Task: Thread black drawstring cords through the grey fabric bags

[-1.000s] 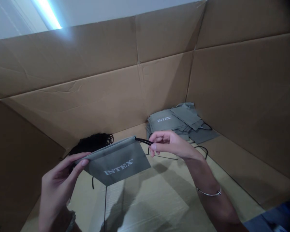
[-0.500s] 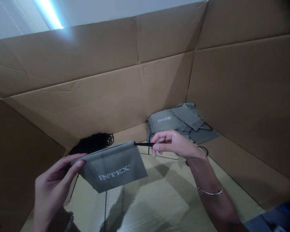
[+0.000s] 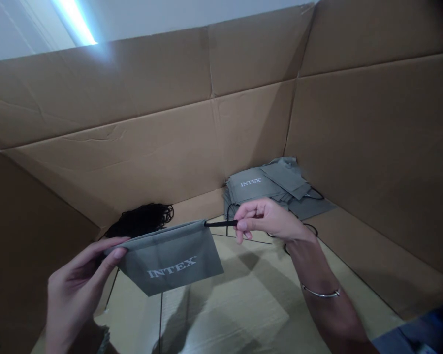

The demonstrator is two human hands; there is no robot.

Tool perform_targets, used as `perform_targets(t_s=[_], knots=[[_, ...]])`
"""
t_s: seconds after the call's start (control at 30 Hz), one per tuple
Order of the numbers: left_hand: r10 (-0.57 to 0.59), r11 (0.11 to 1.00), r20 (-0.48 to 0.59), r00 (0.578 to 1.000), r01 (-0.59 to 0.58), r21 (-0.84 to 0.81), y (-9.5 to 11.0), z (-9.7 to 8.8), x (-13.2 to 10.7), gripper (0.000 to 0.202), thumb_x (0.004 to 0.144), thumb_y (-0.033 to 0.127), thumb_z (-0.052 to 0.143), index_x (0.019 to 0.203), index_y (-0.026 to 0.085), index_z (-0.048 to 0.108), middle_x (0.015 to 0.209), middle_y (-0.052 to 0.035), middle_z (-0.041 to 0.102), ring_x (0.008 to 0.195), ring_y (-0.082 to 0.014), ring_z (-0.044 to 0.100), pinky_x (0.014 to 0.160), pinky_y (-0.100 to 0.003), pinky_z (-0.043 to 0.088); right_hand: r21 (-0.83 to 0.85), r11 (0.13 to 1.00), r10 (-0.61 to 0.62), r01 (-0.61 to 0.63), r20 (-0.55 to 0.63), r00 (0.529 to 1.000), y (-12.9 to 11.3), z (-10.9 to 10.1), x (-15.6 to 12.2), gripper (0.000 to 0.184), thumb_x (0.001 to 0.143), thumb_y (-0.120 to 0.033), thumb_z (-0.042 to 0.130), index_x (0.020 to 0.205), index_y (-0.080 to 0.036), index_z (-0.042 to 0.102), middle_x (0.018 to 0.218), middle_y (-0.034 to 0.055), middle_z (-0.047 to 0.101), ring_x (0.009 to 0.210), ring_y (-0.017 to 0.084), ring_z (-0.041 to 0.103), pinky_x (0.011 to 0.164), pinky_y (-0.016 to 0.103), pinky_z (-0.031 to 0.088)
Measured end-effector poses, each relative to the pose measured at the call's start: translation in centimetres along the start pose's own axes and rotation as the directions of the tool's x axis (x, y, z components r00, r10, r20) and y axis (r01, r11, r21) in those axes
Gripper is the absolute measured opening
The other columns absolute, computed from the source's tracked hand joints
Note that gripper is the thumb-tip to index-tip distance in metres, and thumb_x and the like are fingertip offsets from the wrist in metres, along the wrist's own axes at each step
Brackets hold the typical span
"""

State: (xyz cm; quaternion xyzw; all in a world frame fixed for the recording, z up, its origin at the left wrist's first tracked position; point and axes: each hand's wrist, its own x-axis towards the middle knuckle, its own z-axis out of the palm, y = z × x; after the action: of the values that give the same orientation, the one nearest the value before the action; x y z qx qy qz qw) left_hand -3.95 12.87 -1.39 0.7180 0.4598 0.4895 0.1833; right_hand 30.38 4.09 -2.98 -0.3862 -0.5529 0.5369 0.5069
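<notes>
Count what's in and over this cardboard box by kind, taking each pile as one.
Held grey INTEX drawstring pouch: 1
Stack of grey pouches: 1 (pouches overlap too much to count singly)
Tangle of black cords: 1
Total: 3

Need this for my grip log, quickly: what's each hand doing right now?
Left hand: closed, pinching the corner of the gray INTEX pouch.
Right hand: closed, pinching the black drawstring.
</notes>
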Motion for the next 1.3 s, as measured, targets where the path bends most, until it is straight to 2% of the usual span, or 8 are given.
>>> perform_targets(t_s=[0.27,0.43,0.57,0.73,0.93,1.3], knots=[[0.008,1.0,-0.006,1.0,-0.008,0.008,0.1,-0.2,-0.1,0.021,0.073,0.043,0.076,0.089,0.03,0.076,0.087,0.0035,0.075,0.077,-0.0099,0.067,0.065,-0.012,0.053,0.076,0.997,-0.002,-0.002,0.057,0.998,0.1,-0.1,0.1,0.018,0.082,-0.028,0.074,0.087,-0.014,0.064,0.076,0.0049,0.075,0.059,0.008,0.061,0.059,0.02,0.047],[0.024,1.0,-0.015,1.0,-0.024,0.0,0.2,-0.3,-0.1,0.022,0.072,0.043,0.076,0.089,0.029,0.076,0.088,0.0031,0.075,0.078,-0.0106,0.067,0.066,-0.013,0.054,0.072,0.997,-0.009,0.003,0.089,0.996,-0.1,0.2,0.1,0.02,0.084,-0.033,0.071,0.091,-0.015,0.065,0.071,0.0025,0.072,0.071,0.012,0.068,0.065,0.022,0.048],[-0.009,1.0,-0.025,1.0,0.01,0.026,0.0,-0.3,-0.3,0.023,0.072,0.044,0.076,0.09,0.031,0.076,0.09,0.0036,0.075,0.08,-0.0126,0.067,0.067,-0.017,0.055,0.037,0.999,0.021,-0.025,0.087,0.996,-0.2,0.6,0.2,0.021,0.081,-0.032,0.073,0.087,-0.015,0.063,0.078,0.0051,0.074,0.062,0.009,0.062,0.063,0.022,0.048],[-0.029,0.999,-0.004,1.0,0.029,0.016,-0.2,-0.3,-0.7,0.018,0.077,0.042,0.071,0.094,0.037,0.073,0.094,0.0046,0.073,0.086,-0.0146,0.066,0.072,-0.024,0.055,-0.017,1.0,0.027,-0.026,0.086,0.996,-0.1,0.9,0.4,0.019,0.081,-0.031,0.071,0.084,-0.015,0.061,0.076,0.0052,0.074,0.06,0.008,0.059,0.062,0.022,0.049],[-0.05,0.998,-0.041,0.998,0.051,0.027,0.2,-0.4,-0.7,0.019,0.073,0.042,0.073,0.09,0.033,0.074,0.091,0.0014,0.073,0.081,-0.0196,0.067,0.064,-0.03,0.057,-0.032,0.999,0.04,-0.038,0.074,0.996,-0.3,0.7,0.0,0.016,0.082,-0.029,0.071,0.083,-0.016,0.061,0.072,0.0036,0.074,0.058,0.008,0.059,0.06,0.022,0.048],[-0.029,0.999,-0.027,0.999,0.029,0.017,-0.1,-0.4,-0.5,0.019,0.073,0.043,0.073,0.089,0.033,0.074,0.091,0.0015,0.073,0.082,-0.0181,0.067,0.066,-0.026,0.058,-0.025,0.999,0.044,-0.042,0.088,0.995,0.0,0.0,-0.1,0.021,0.082,-0.032,0.073,0.079,-0.015,0.063,0.069,0.0035,0.073,0.057,0.007,0.058,0.057,0.02,0.044]])
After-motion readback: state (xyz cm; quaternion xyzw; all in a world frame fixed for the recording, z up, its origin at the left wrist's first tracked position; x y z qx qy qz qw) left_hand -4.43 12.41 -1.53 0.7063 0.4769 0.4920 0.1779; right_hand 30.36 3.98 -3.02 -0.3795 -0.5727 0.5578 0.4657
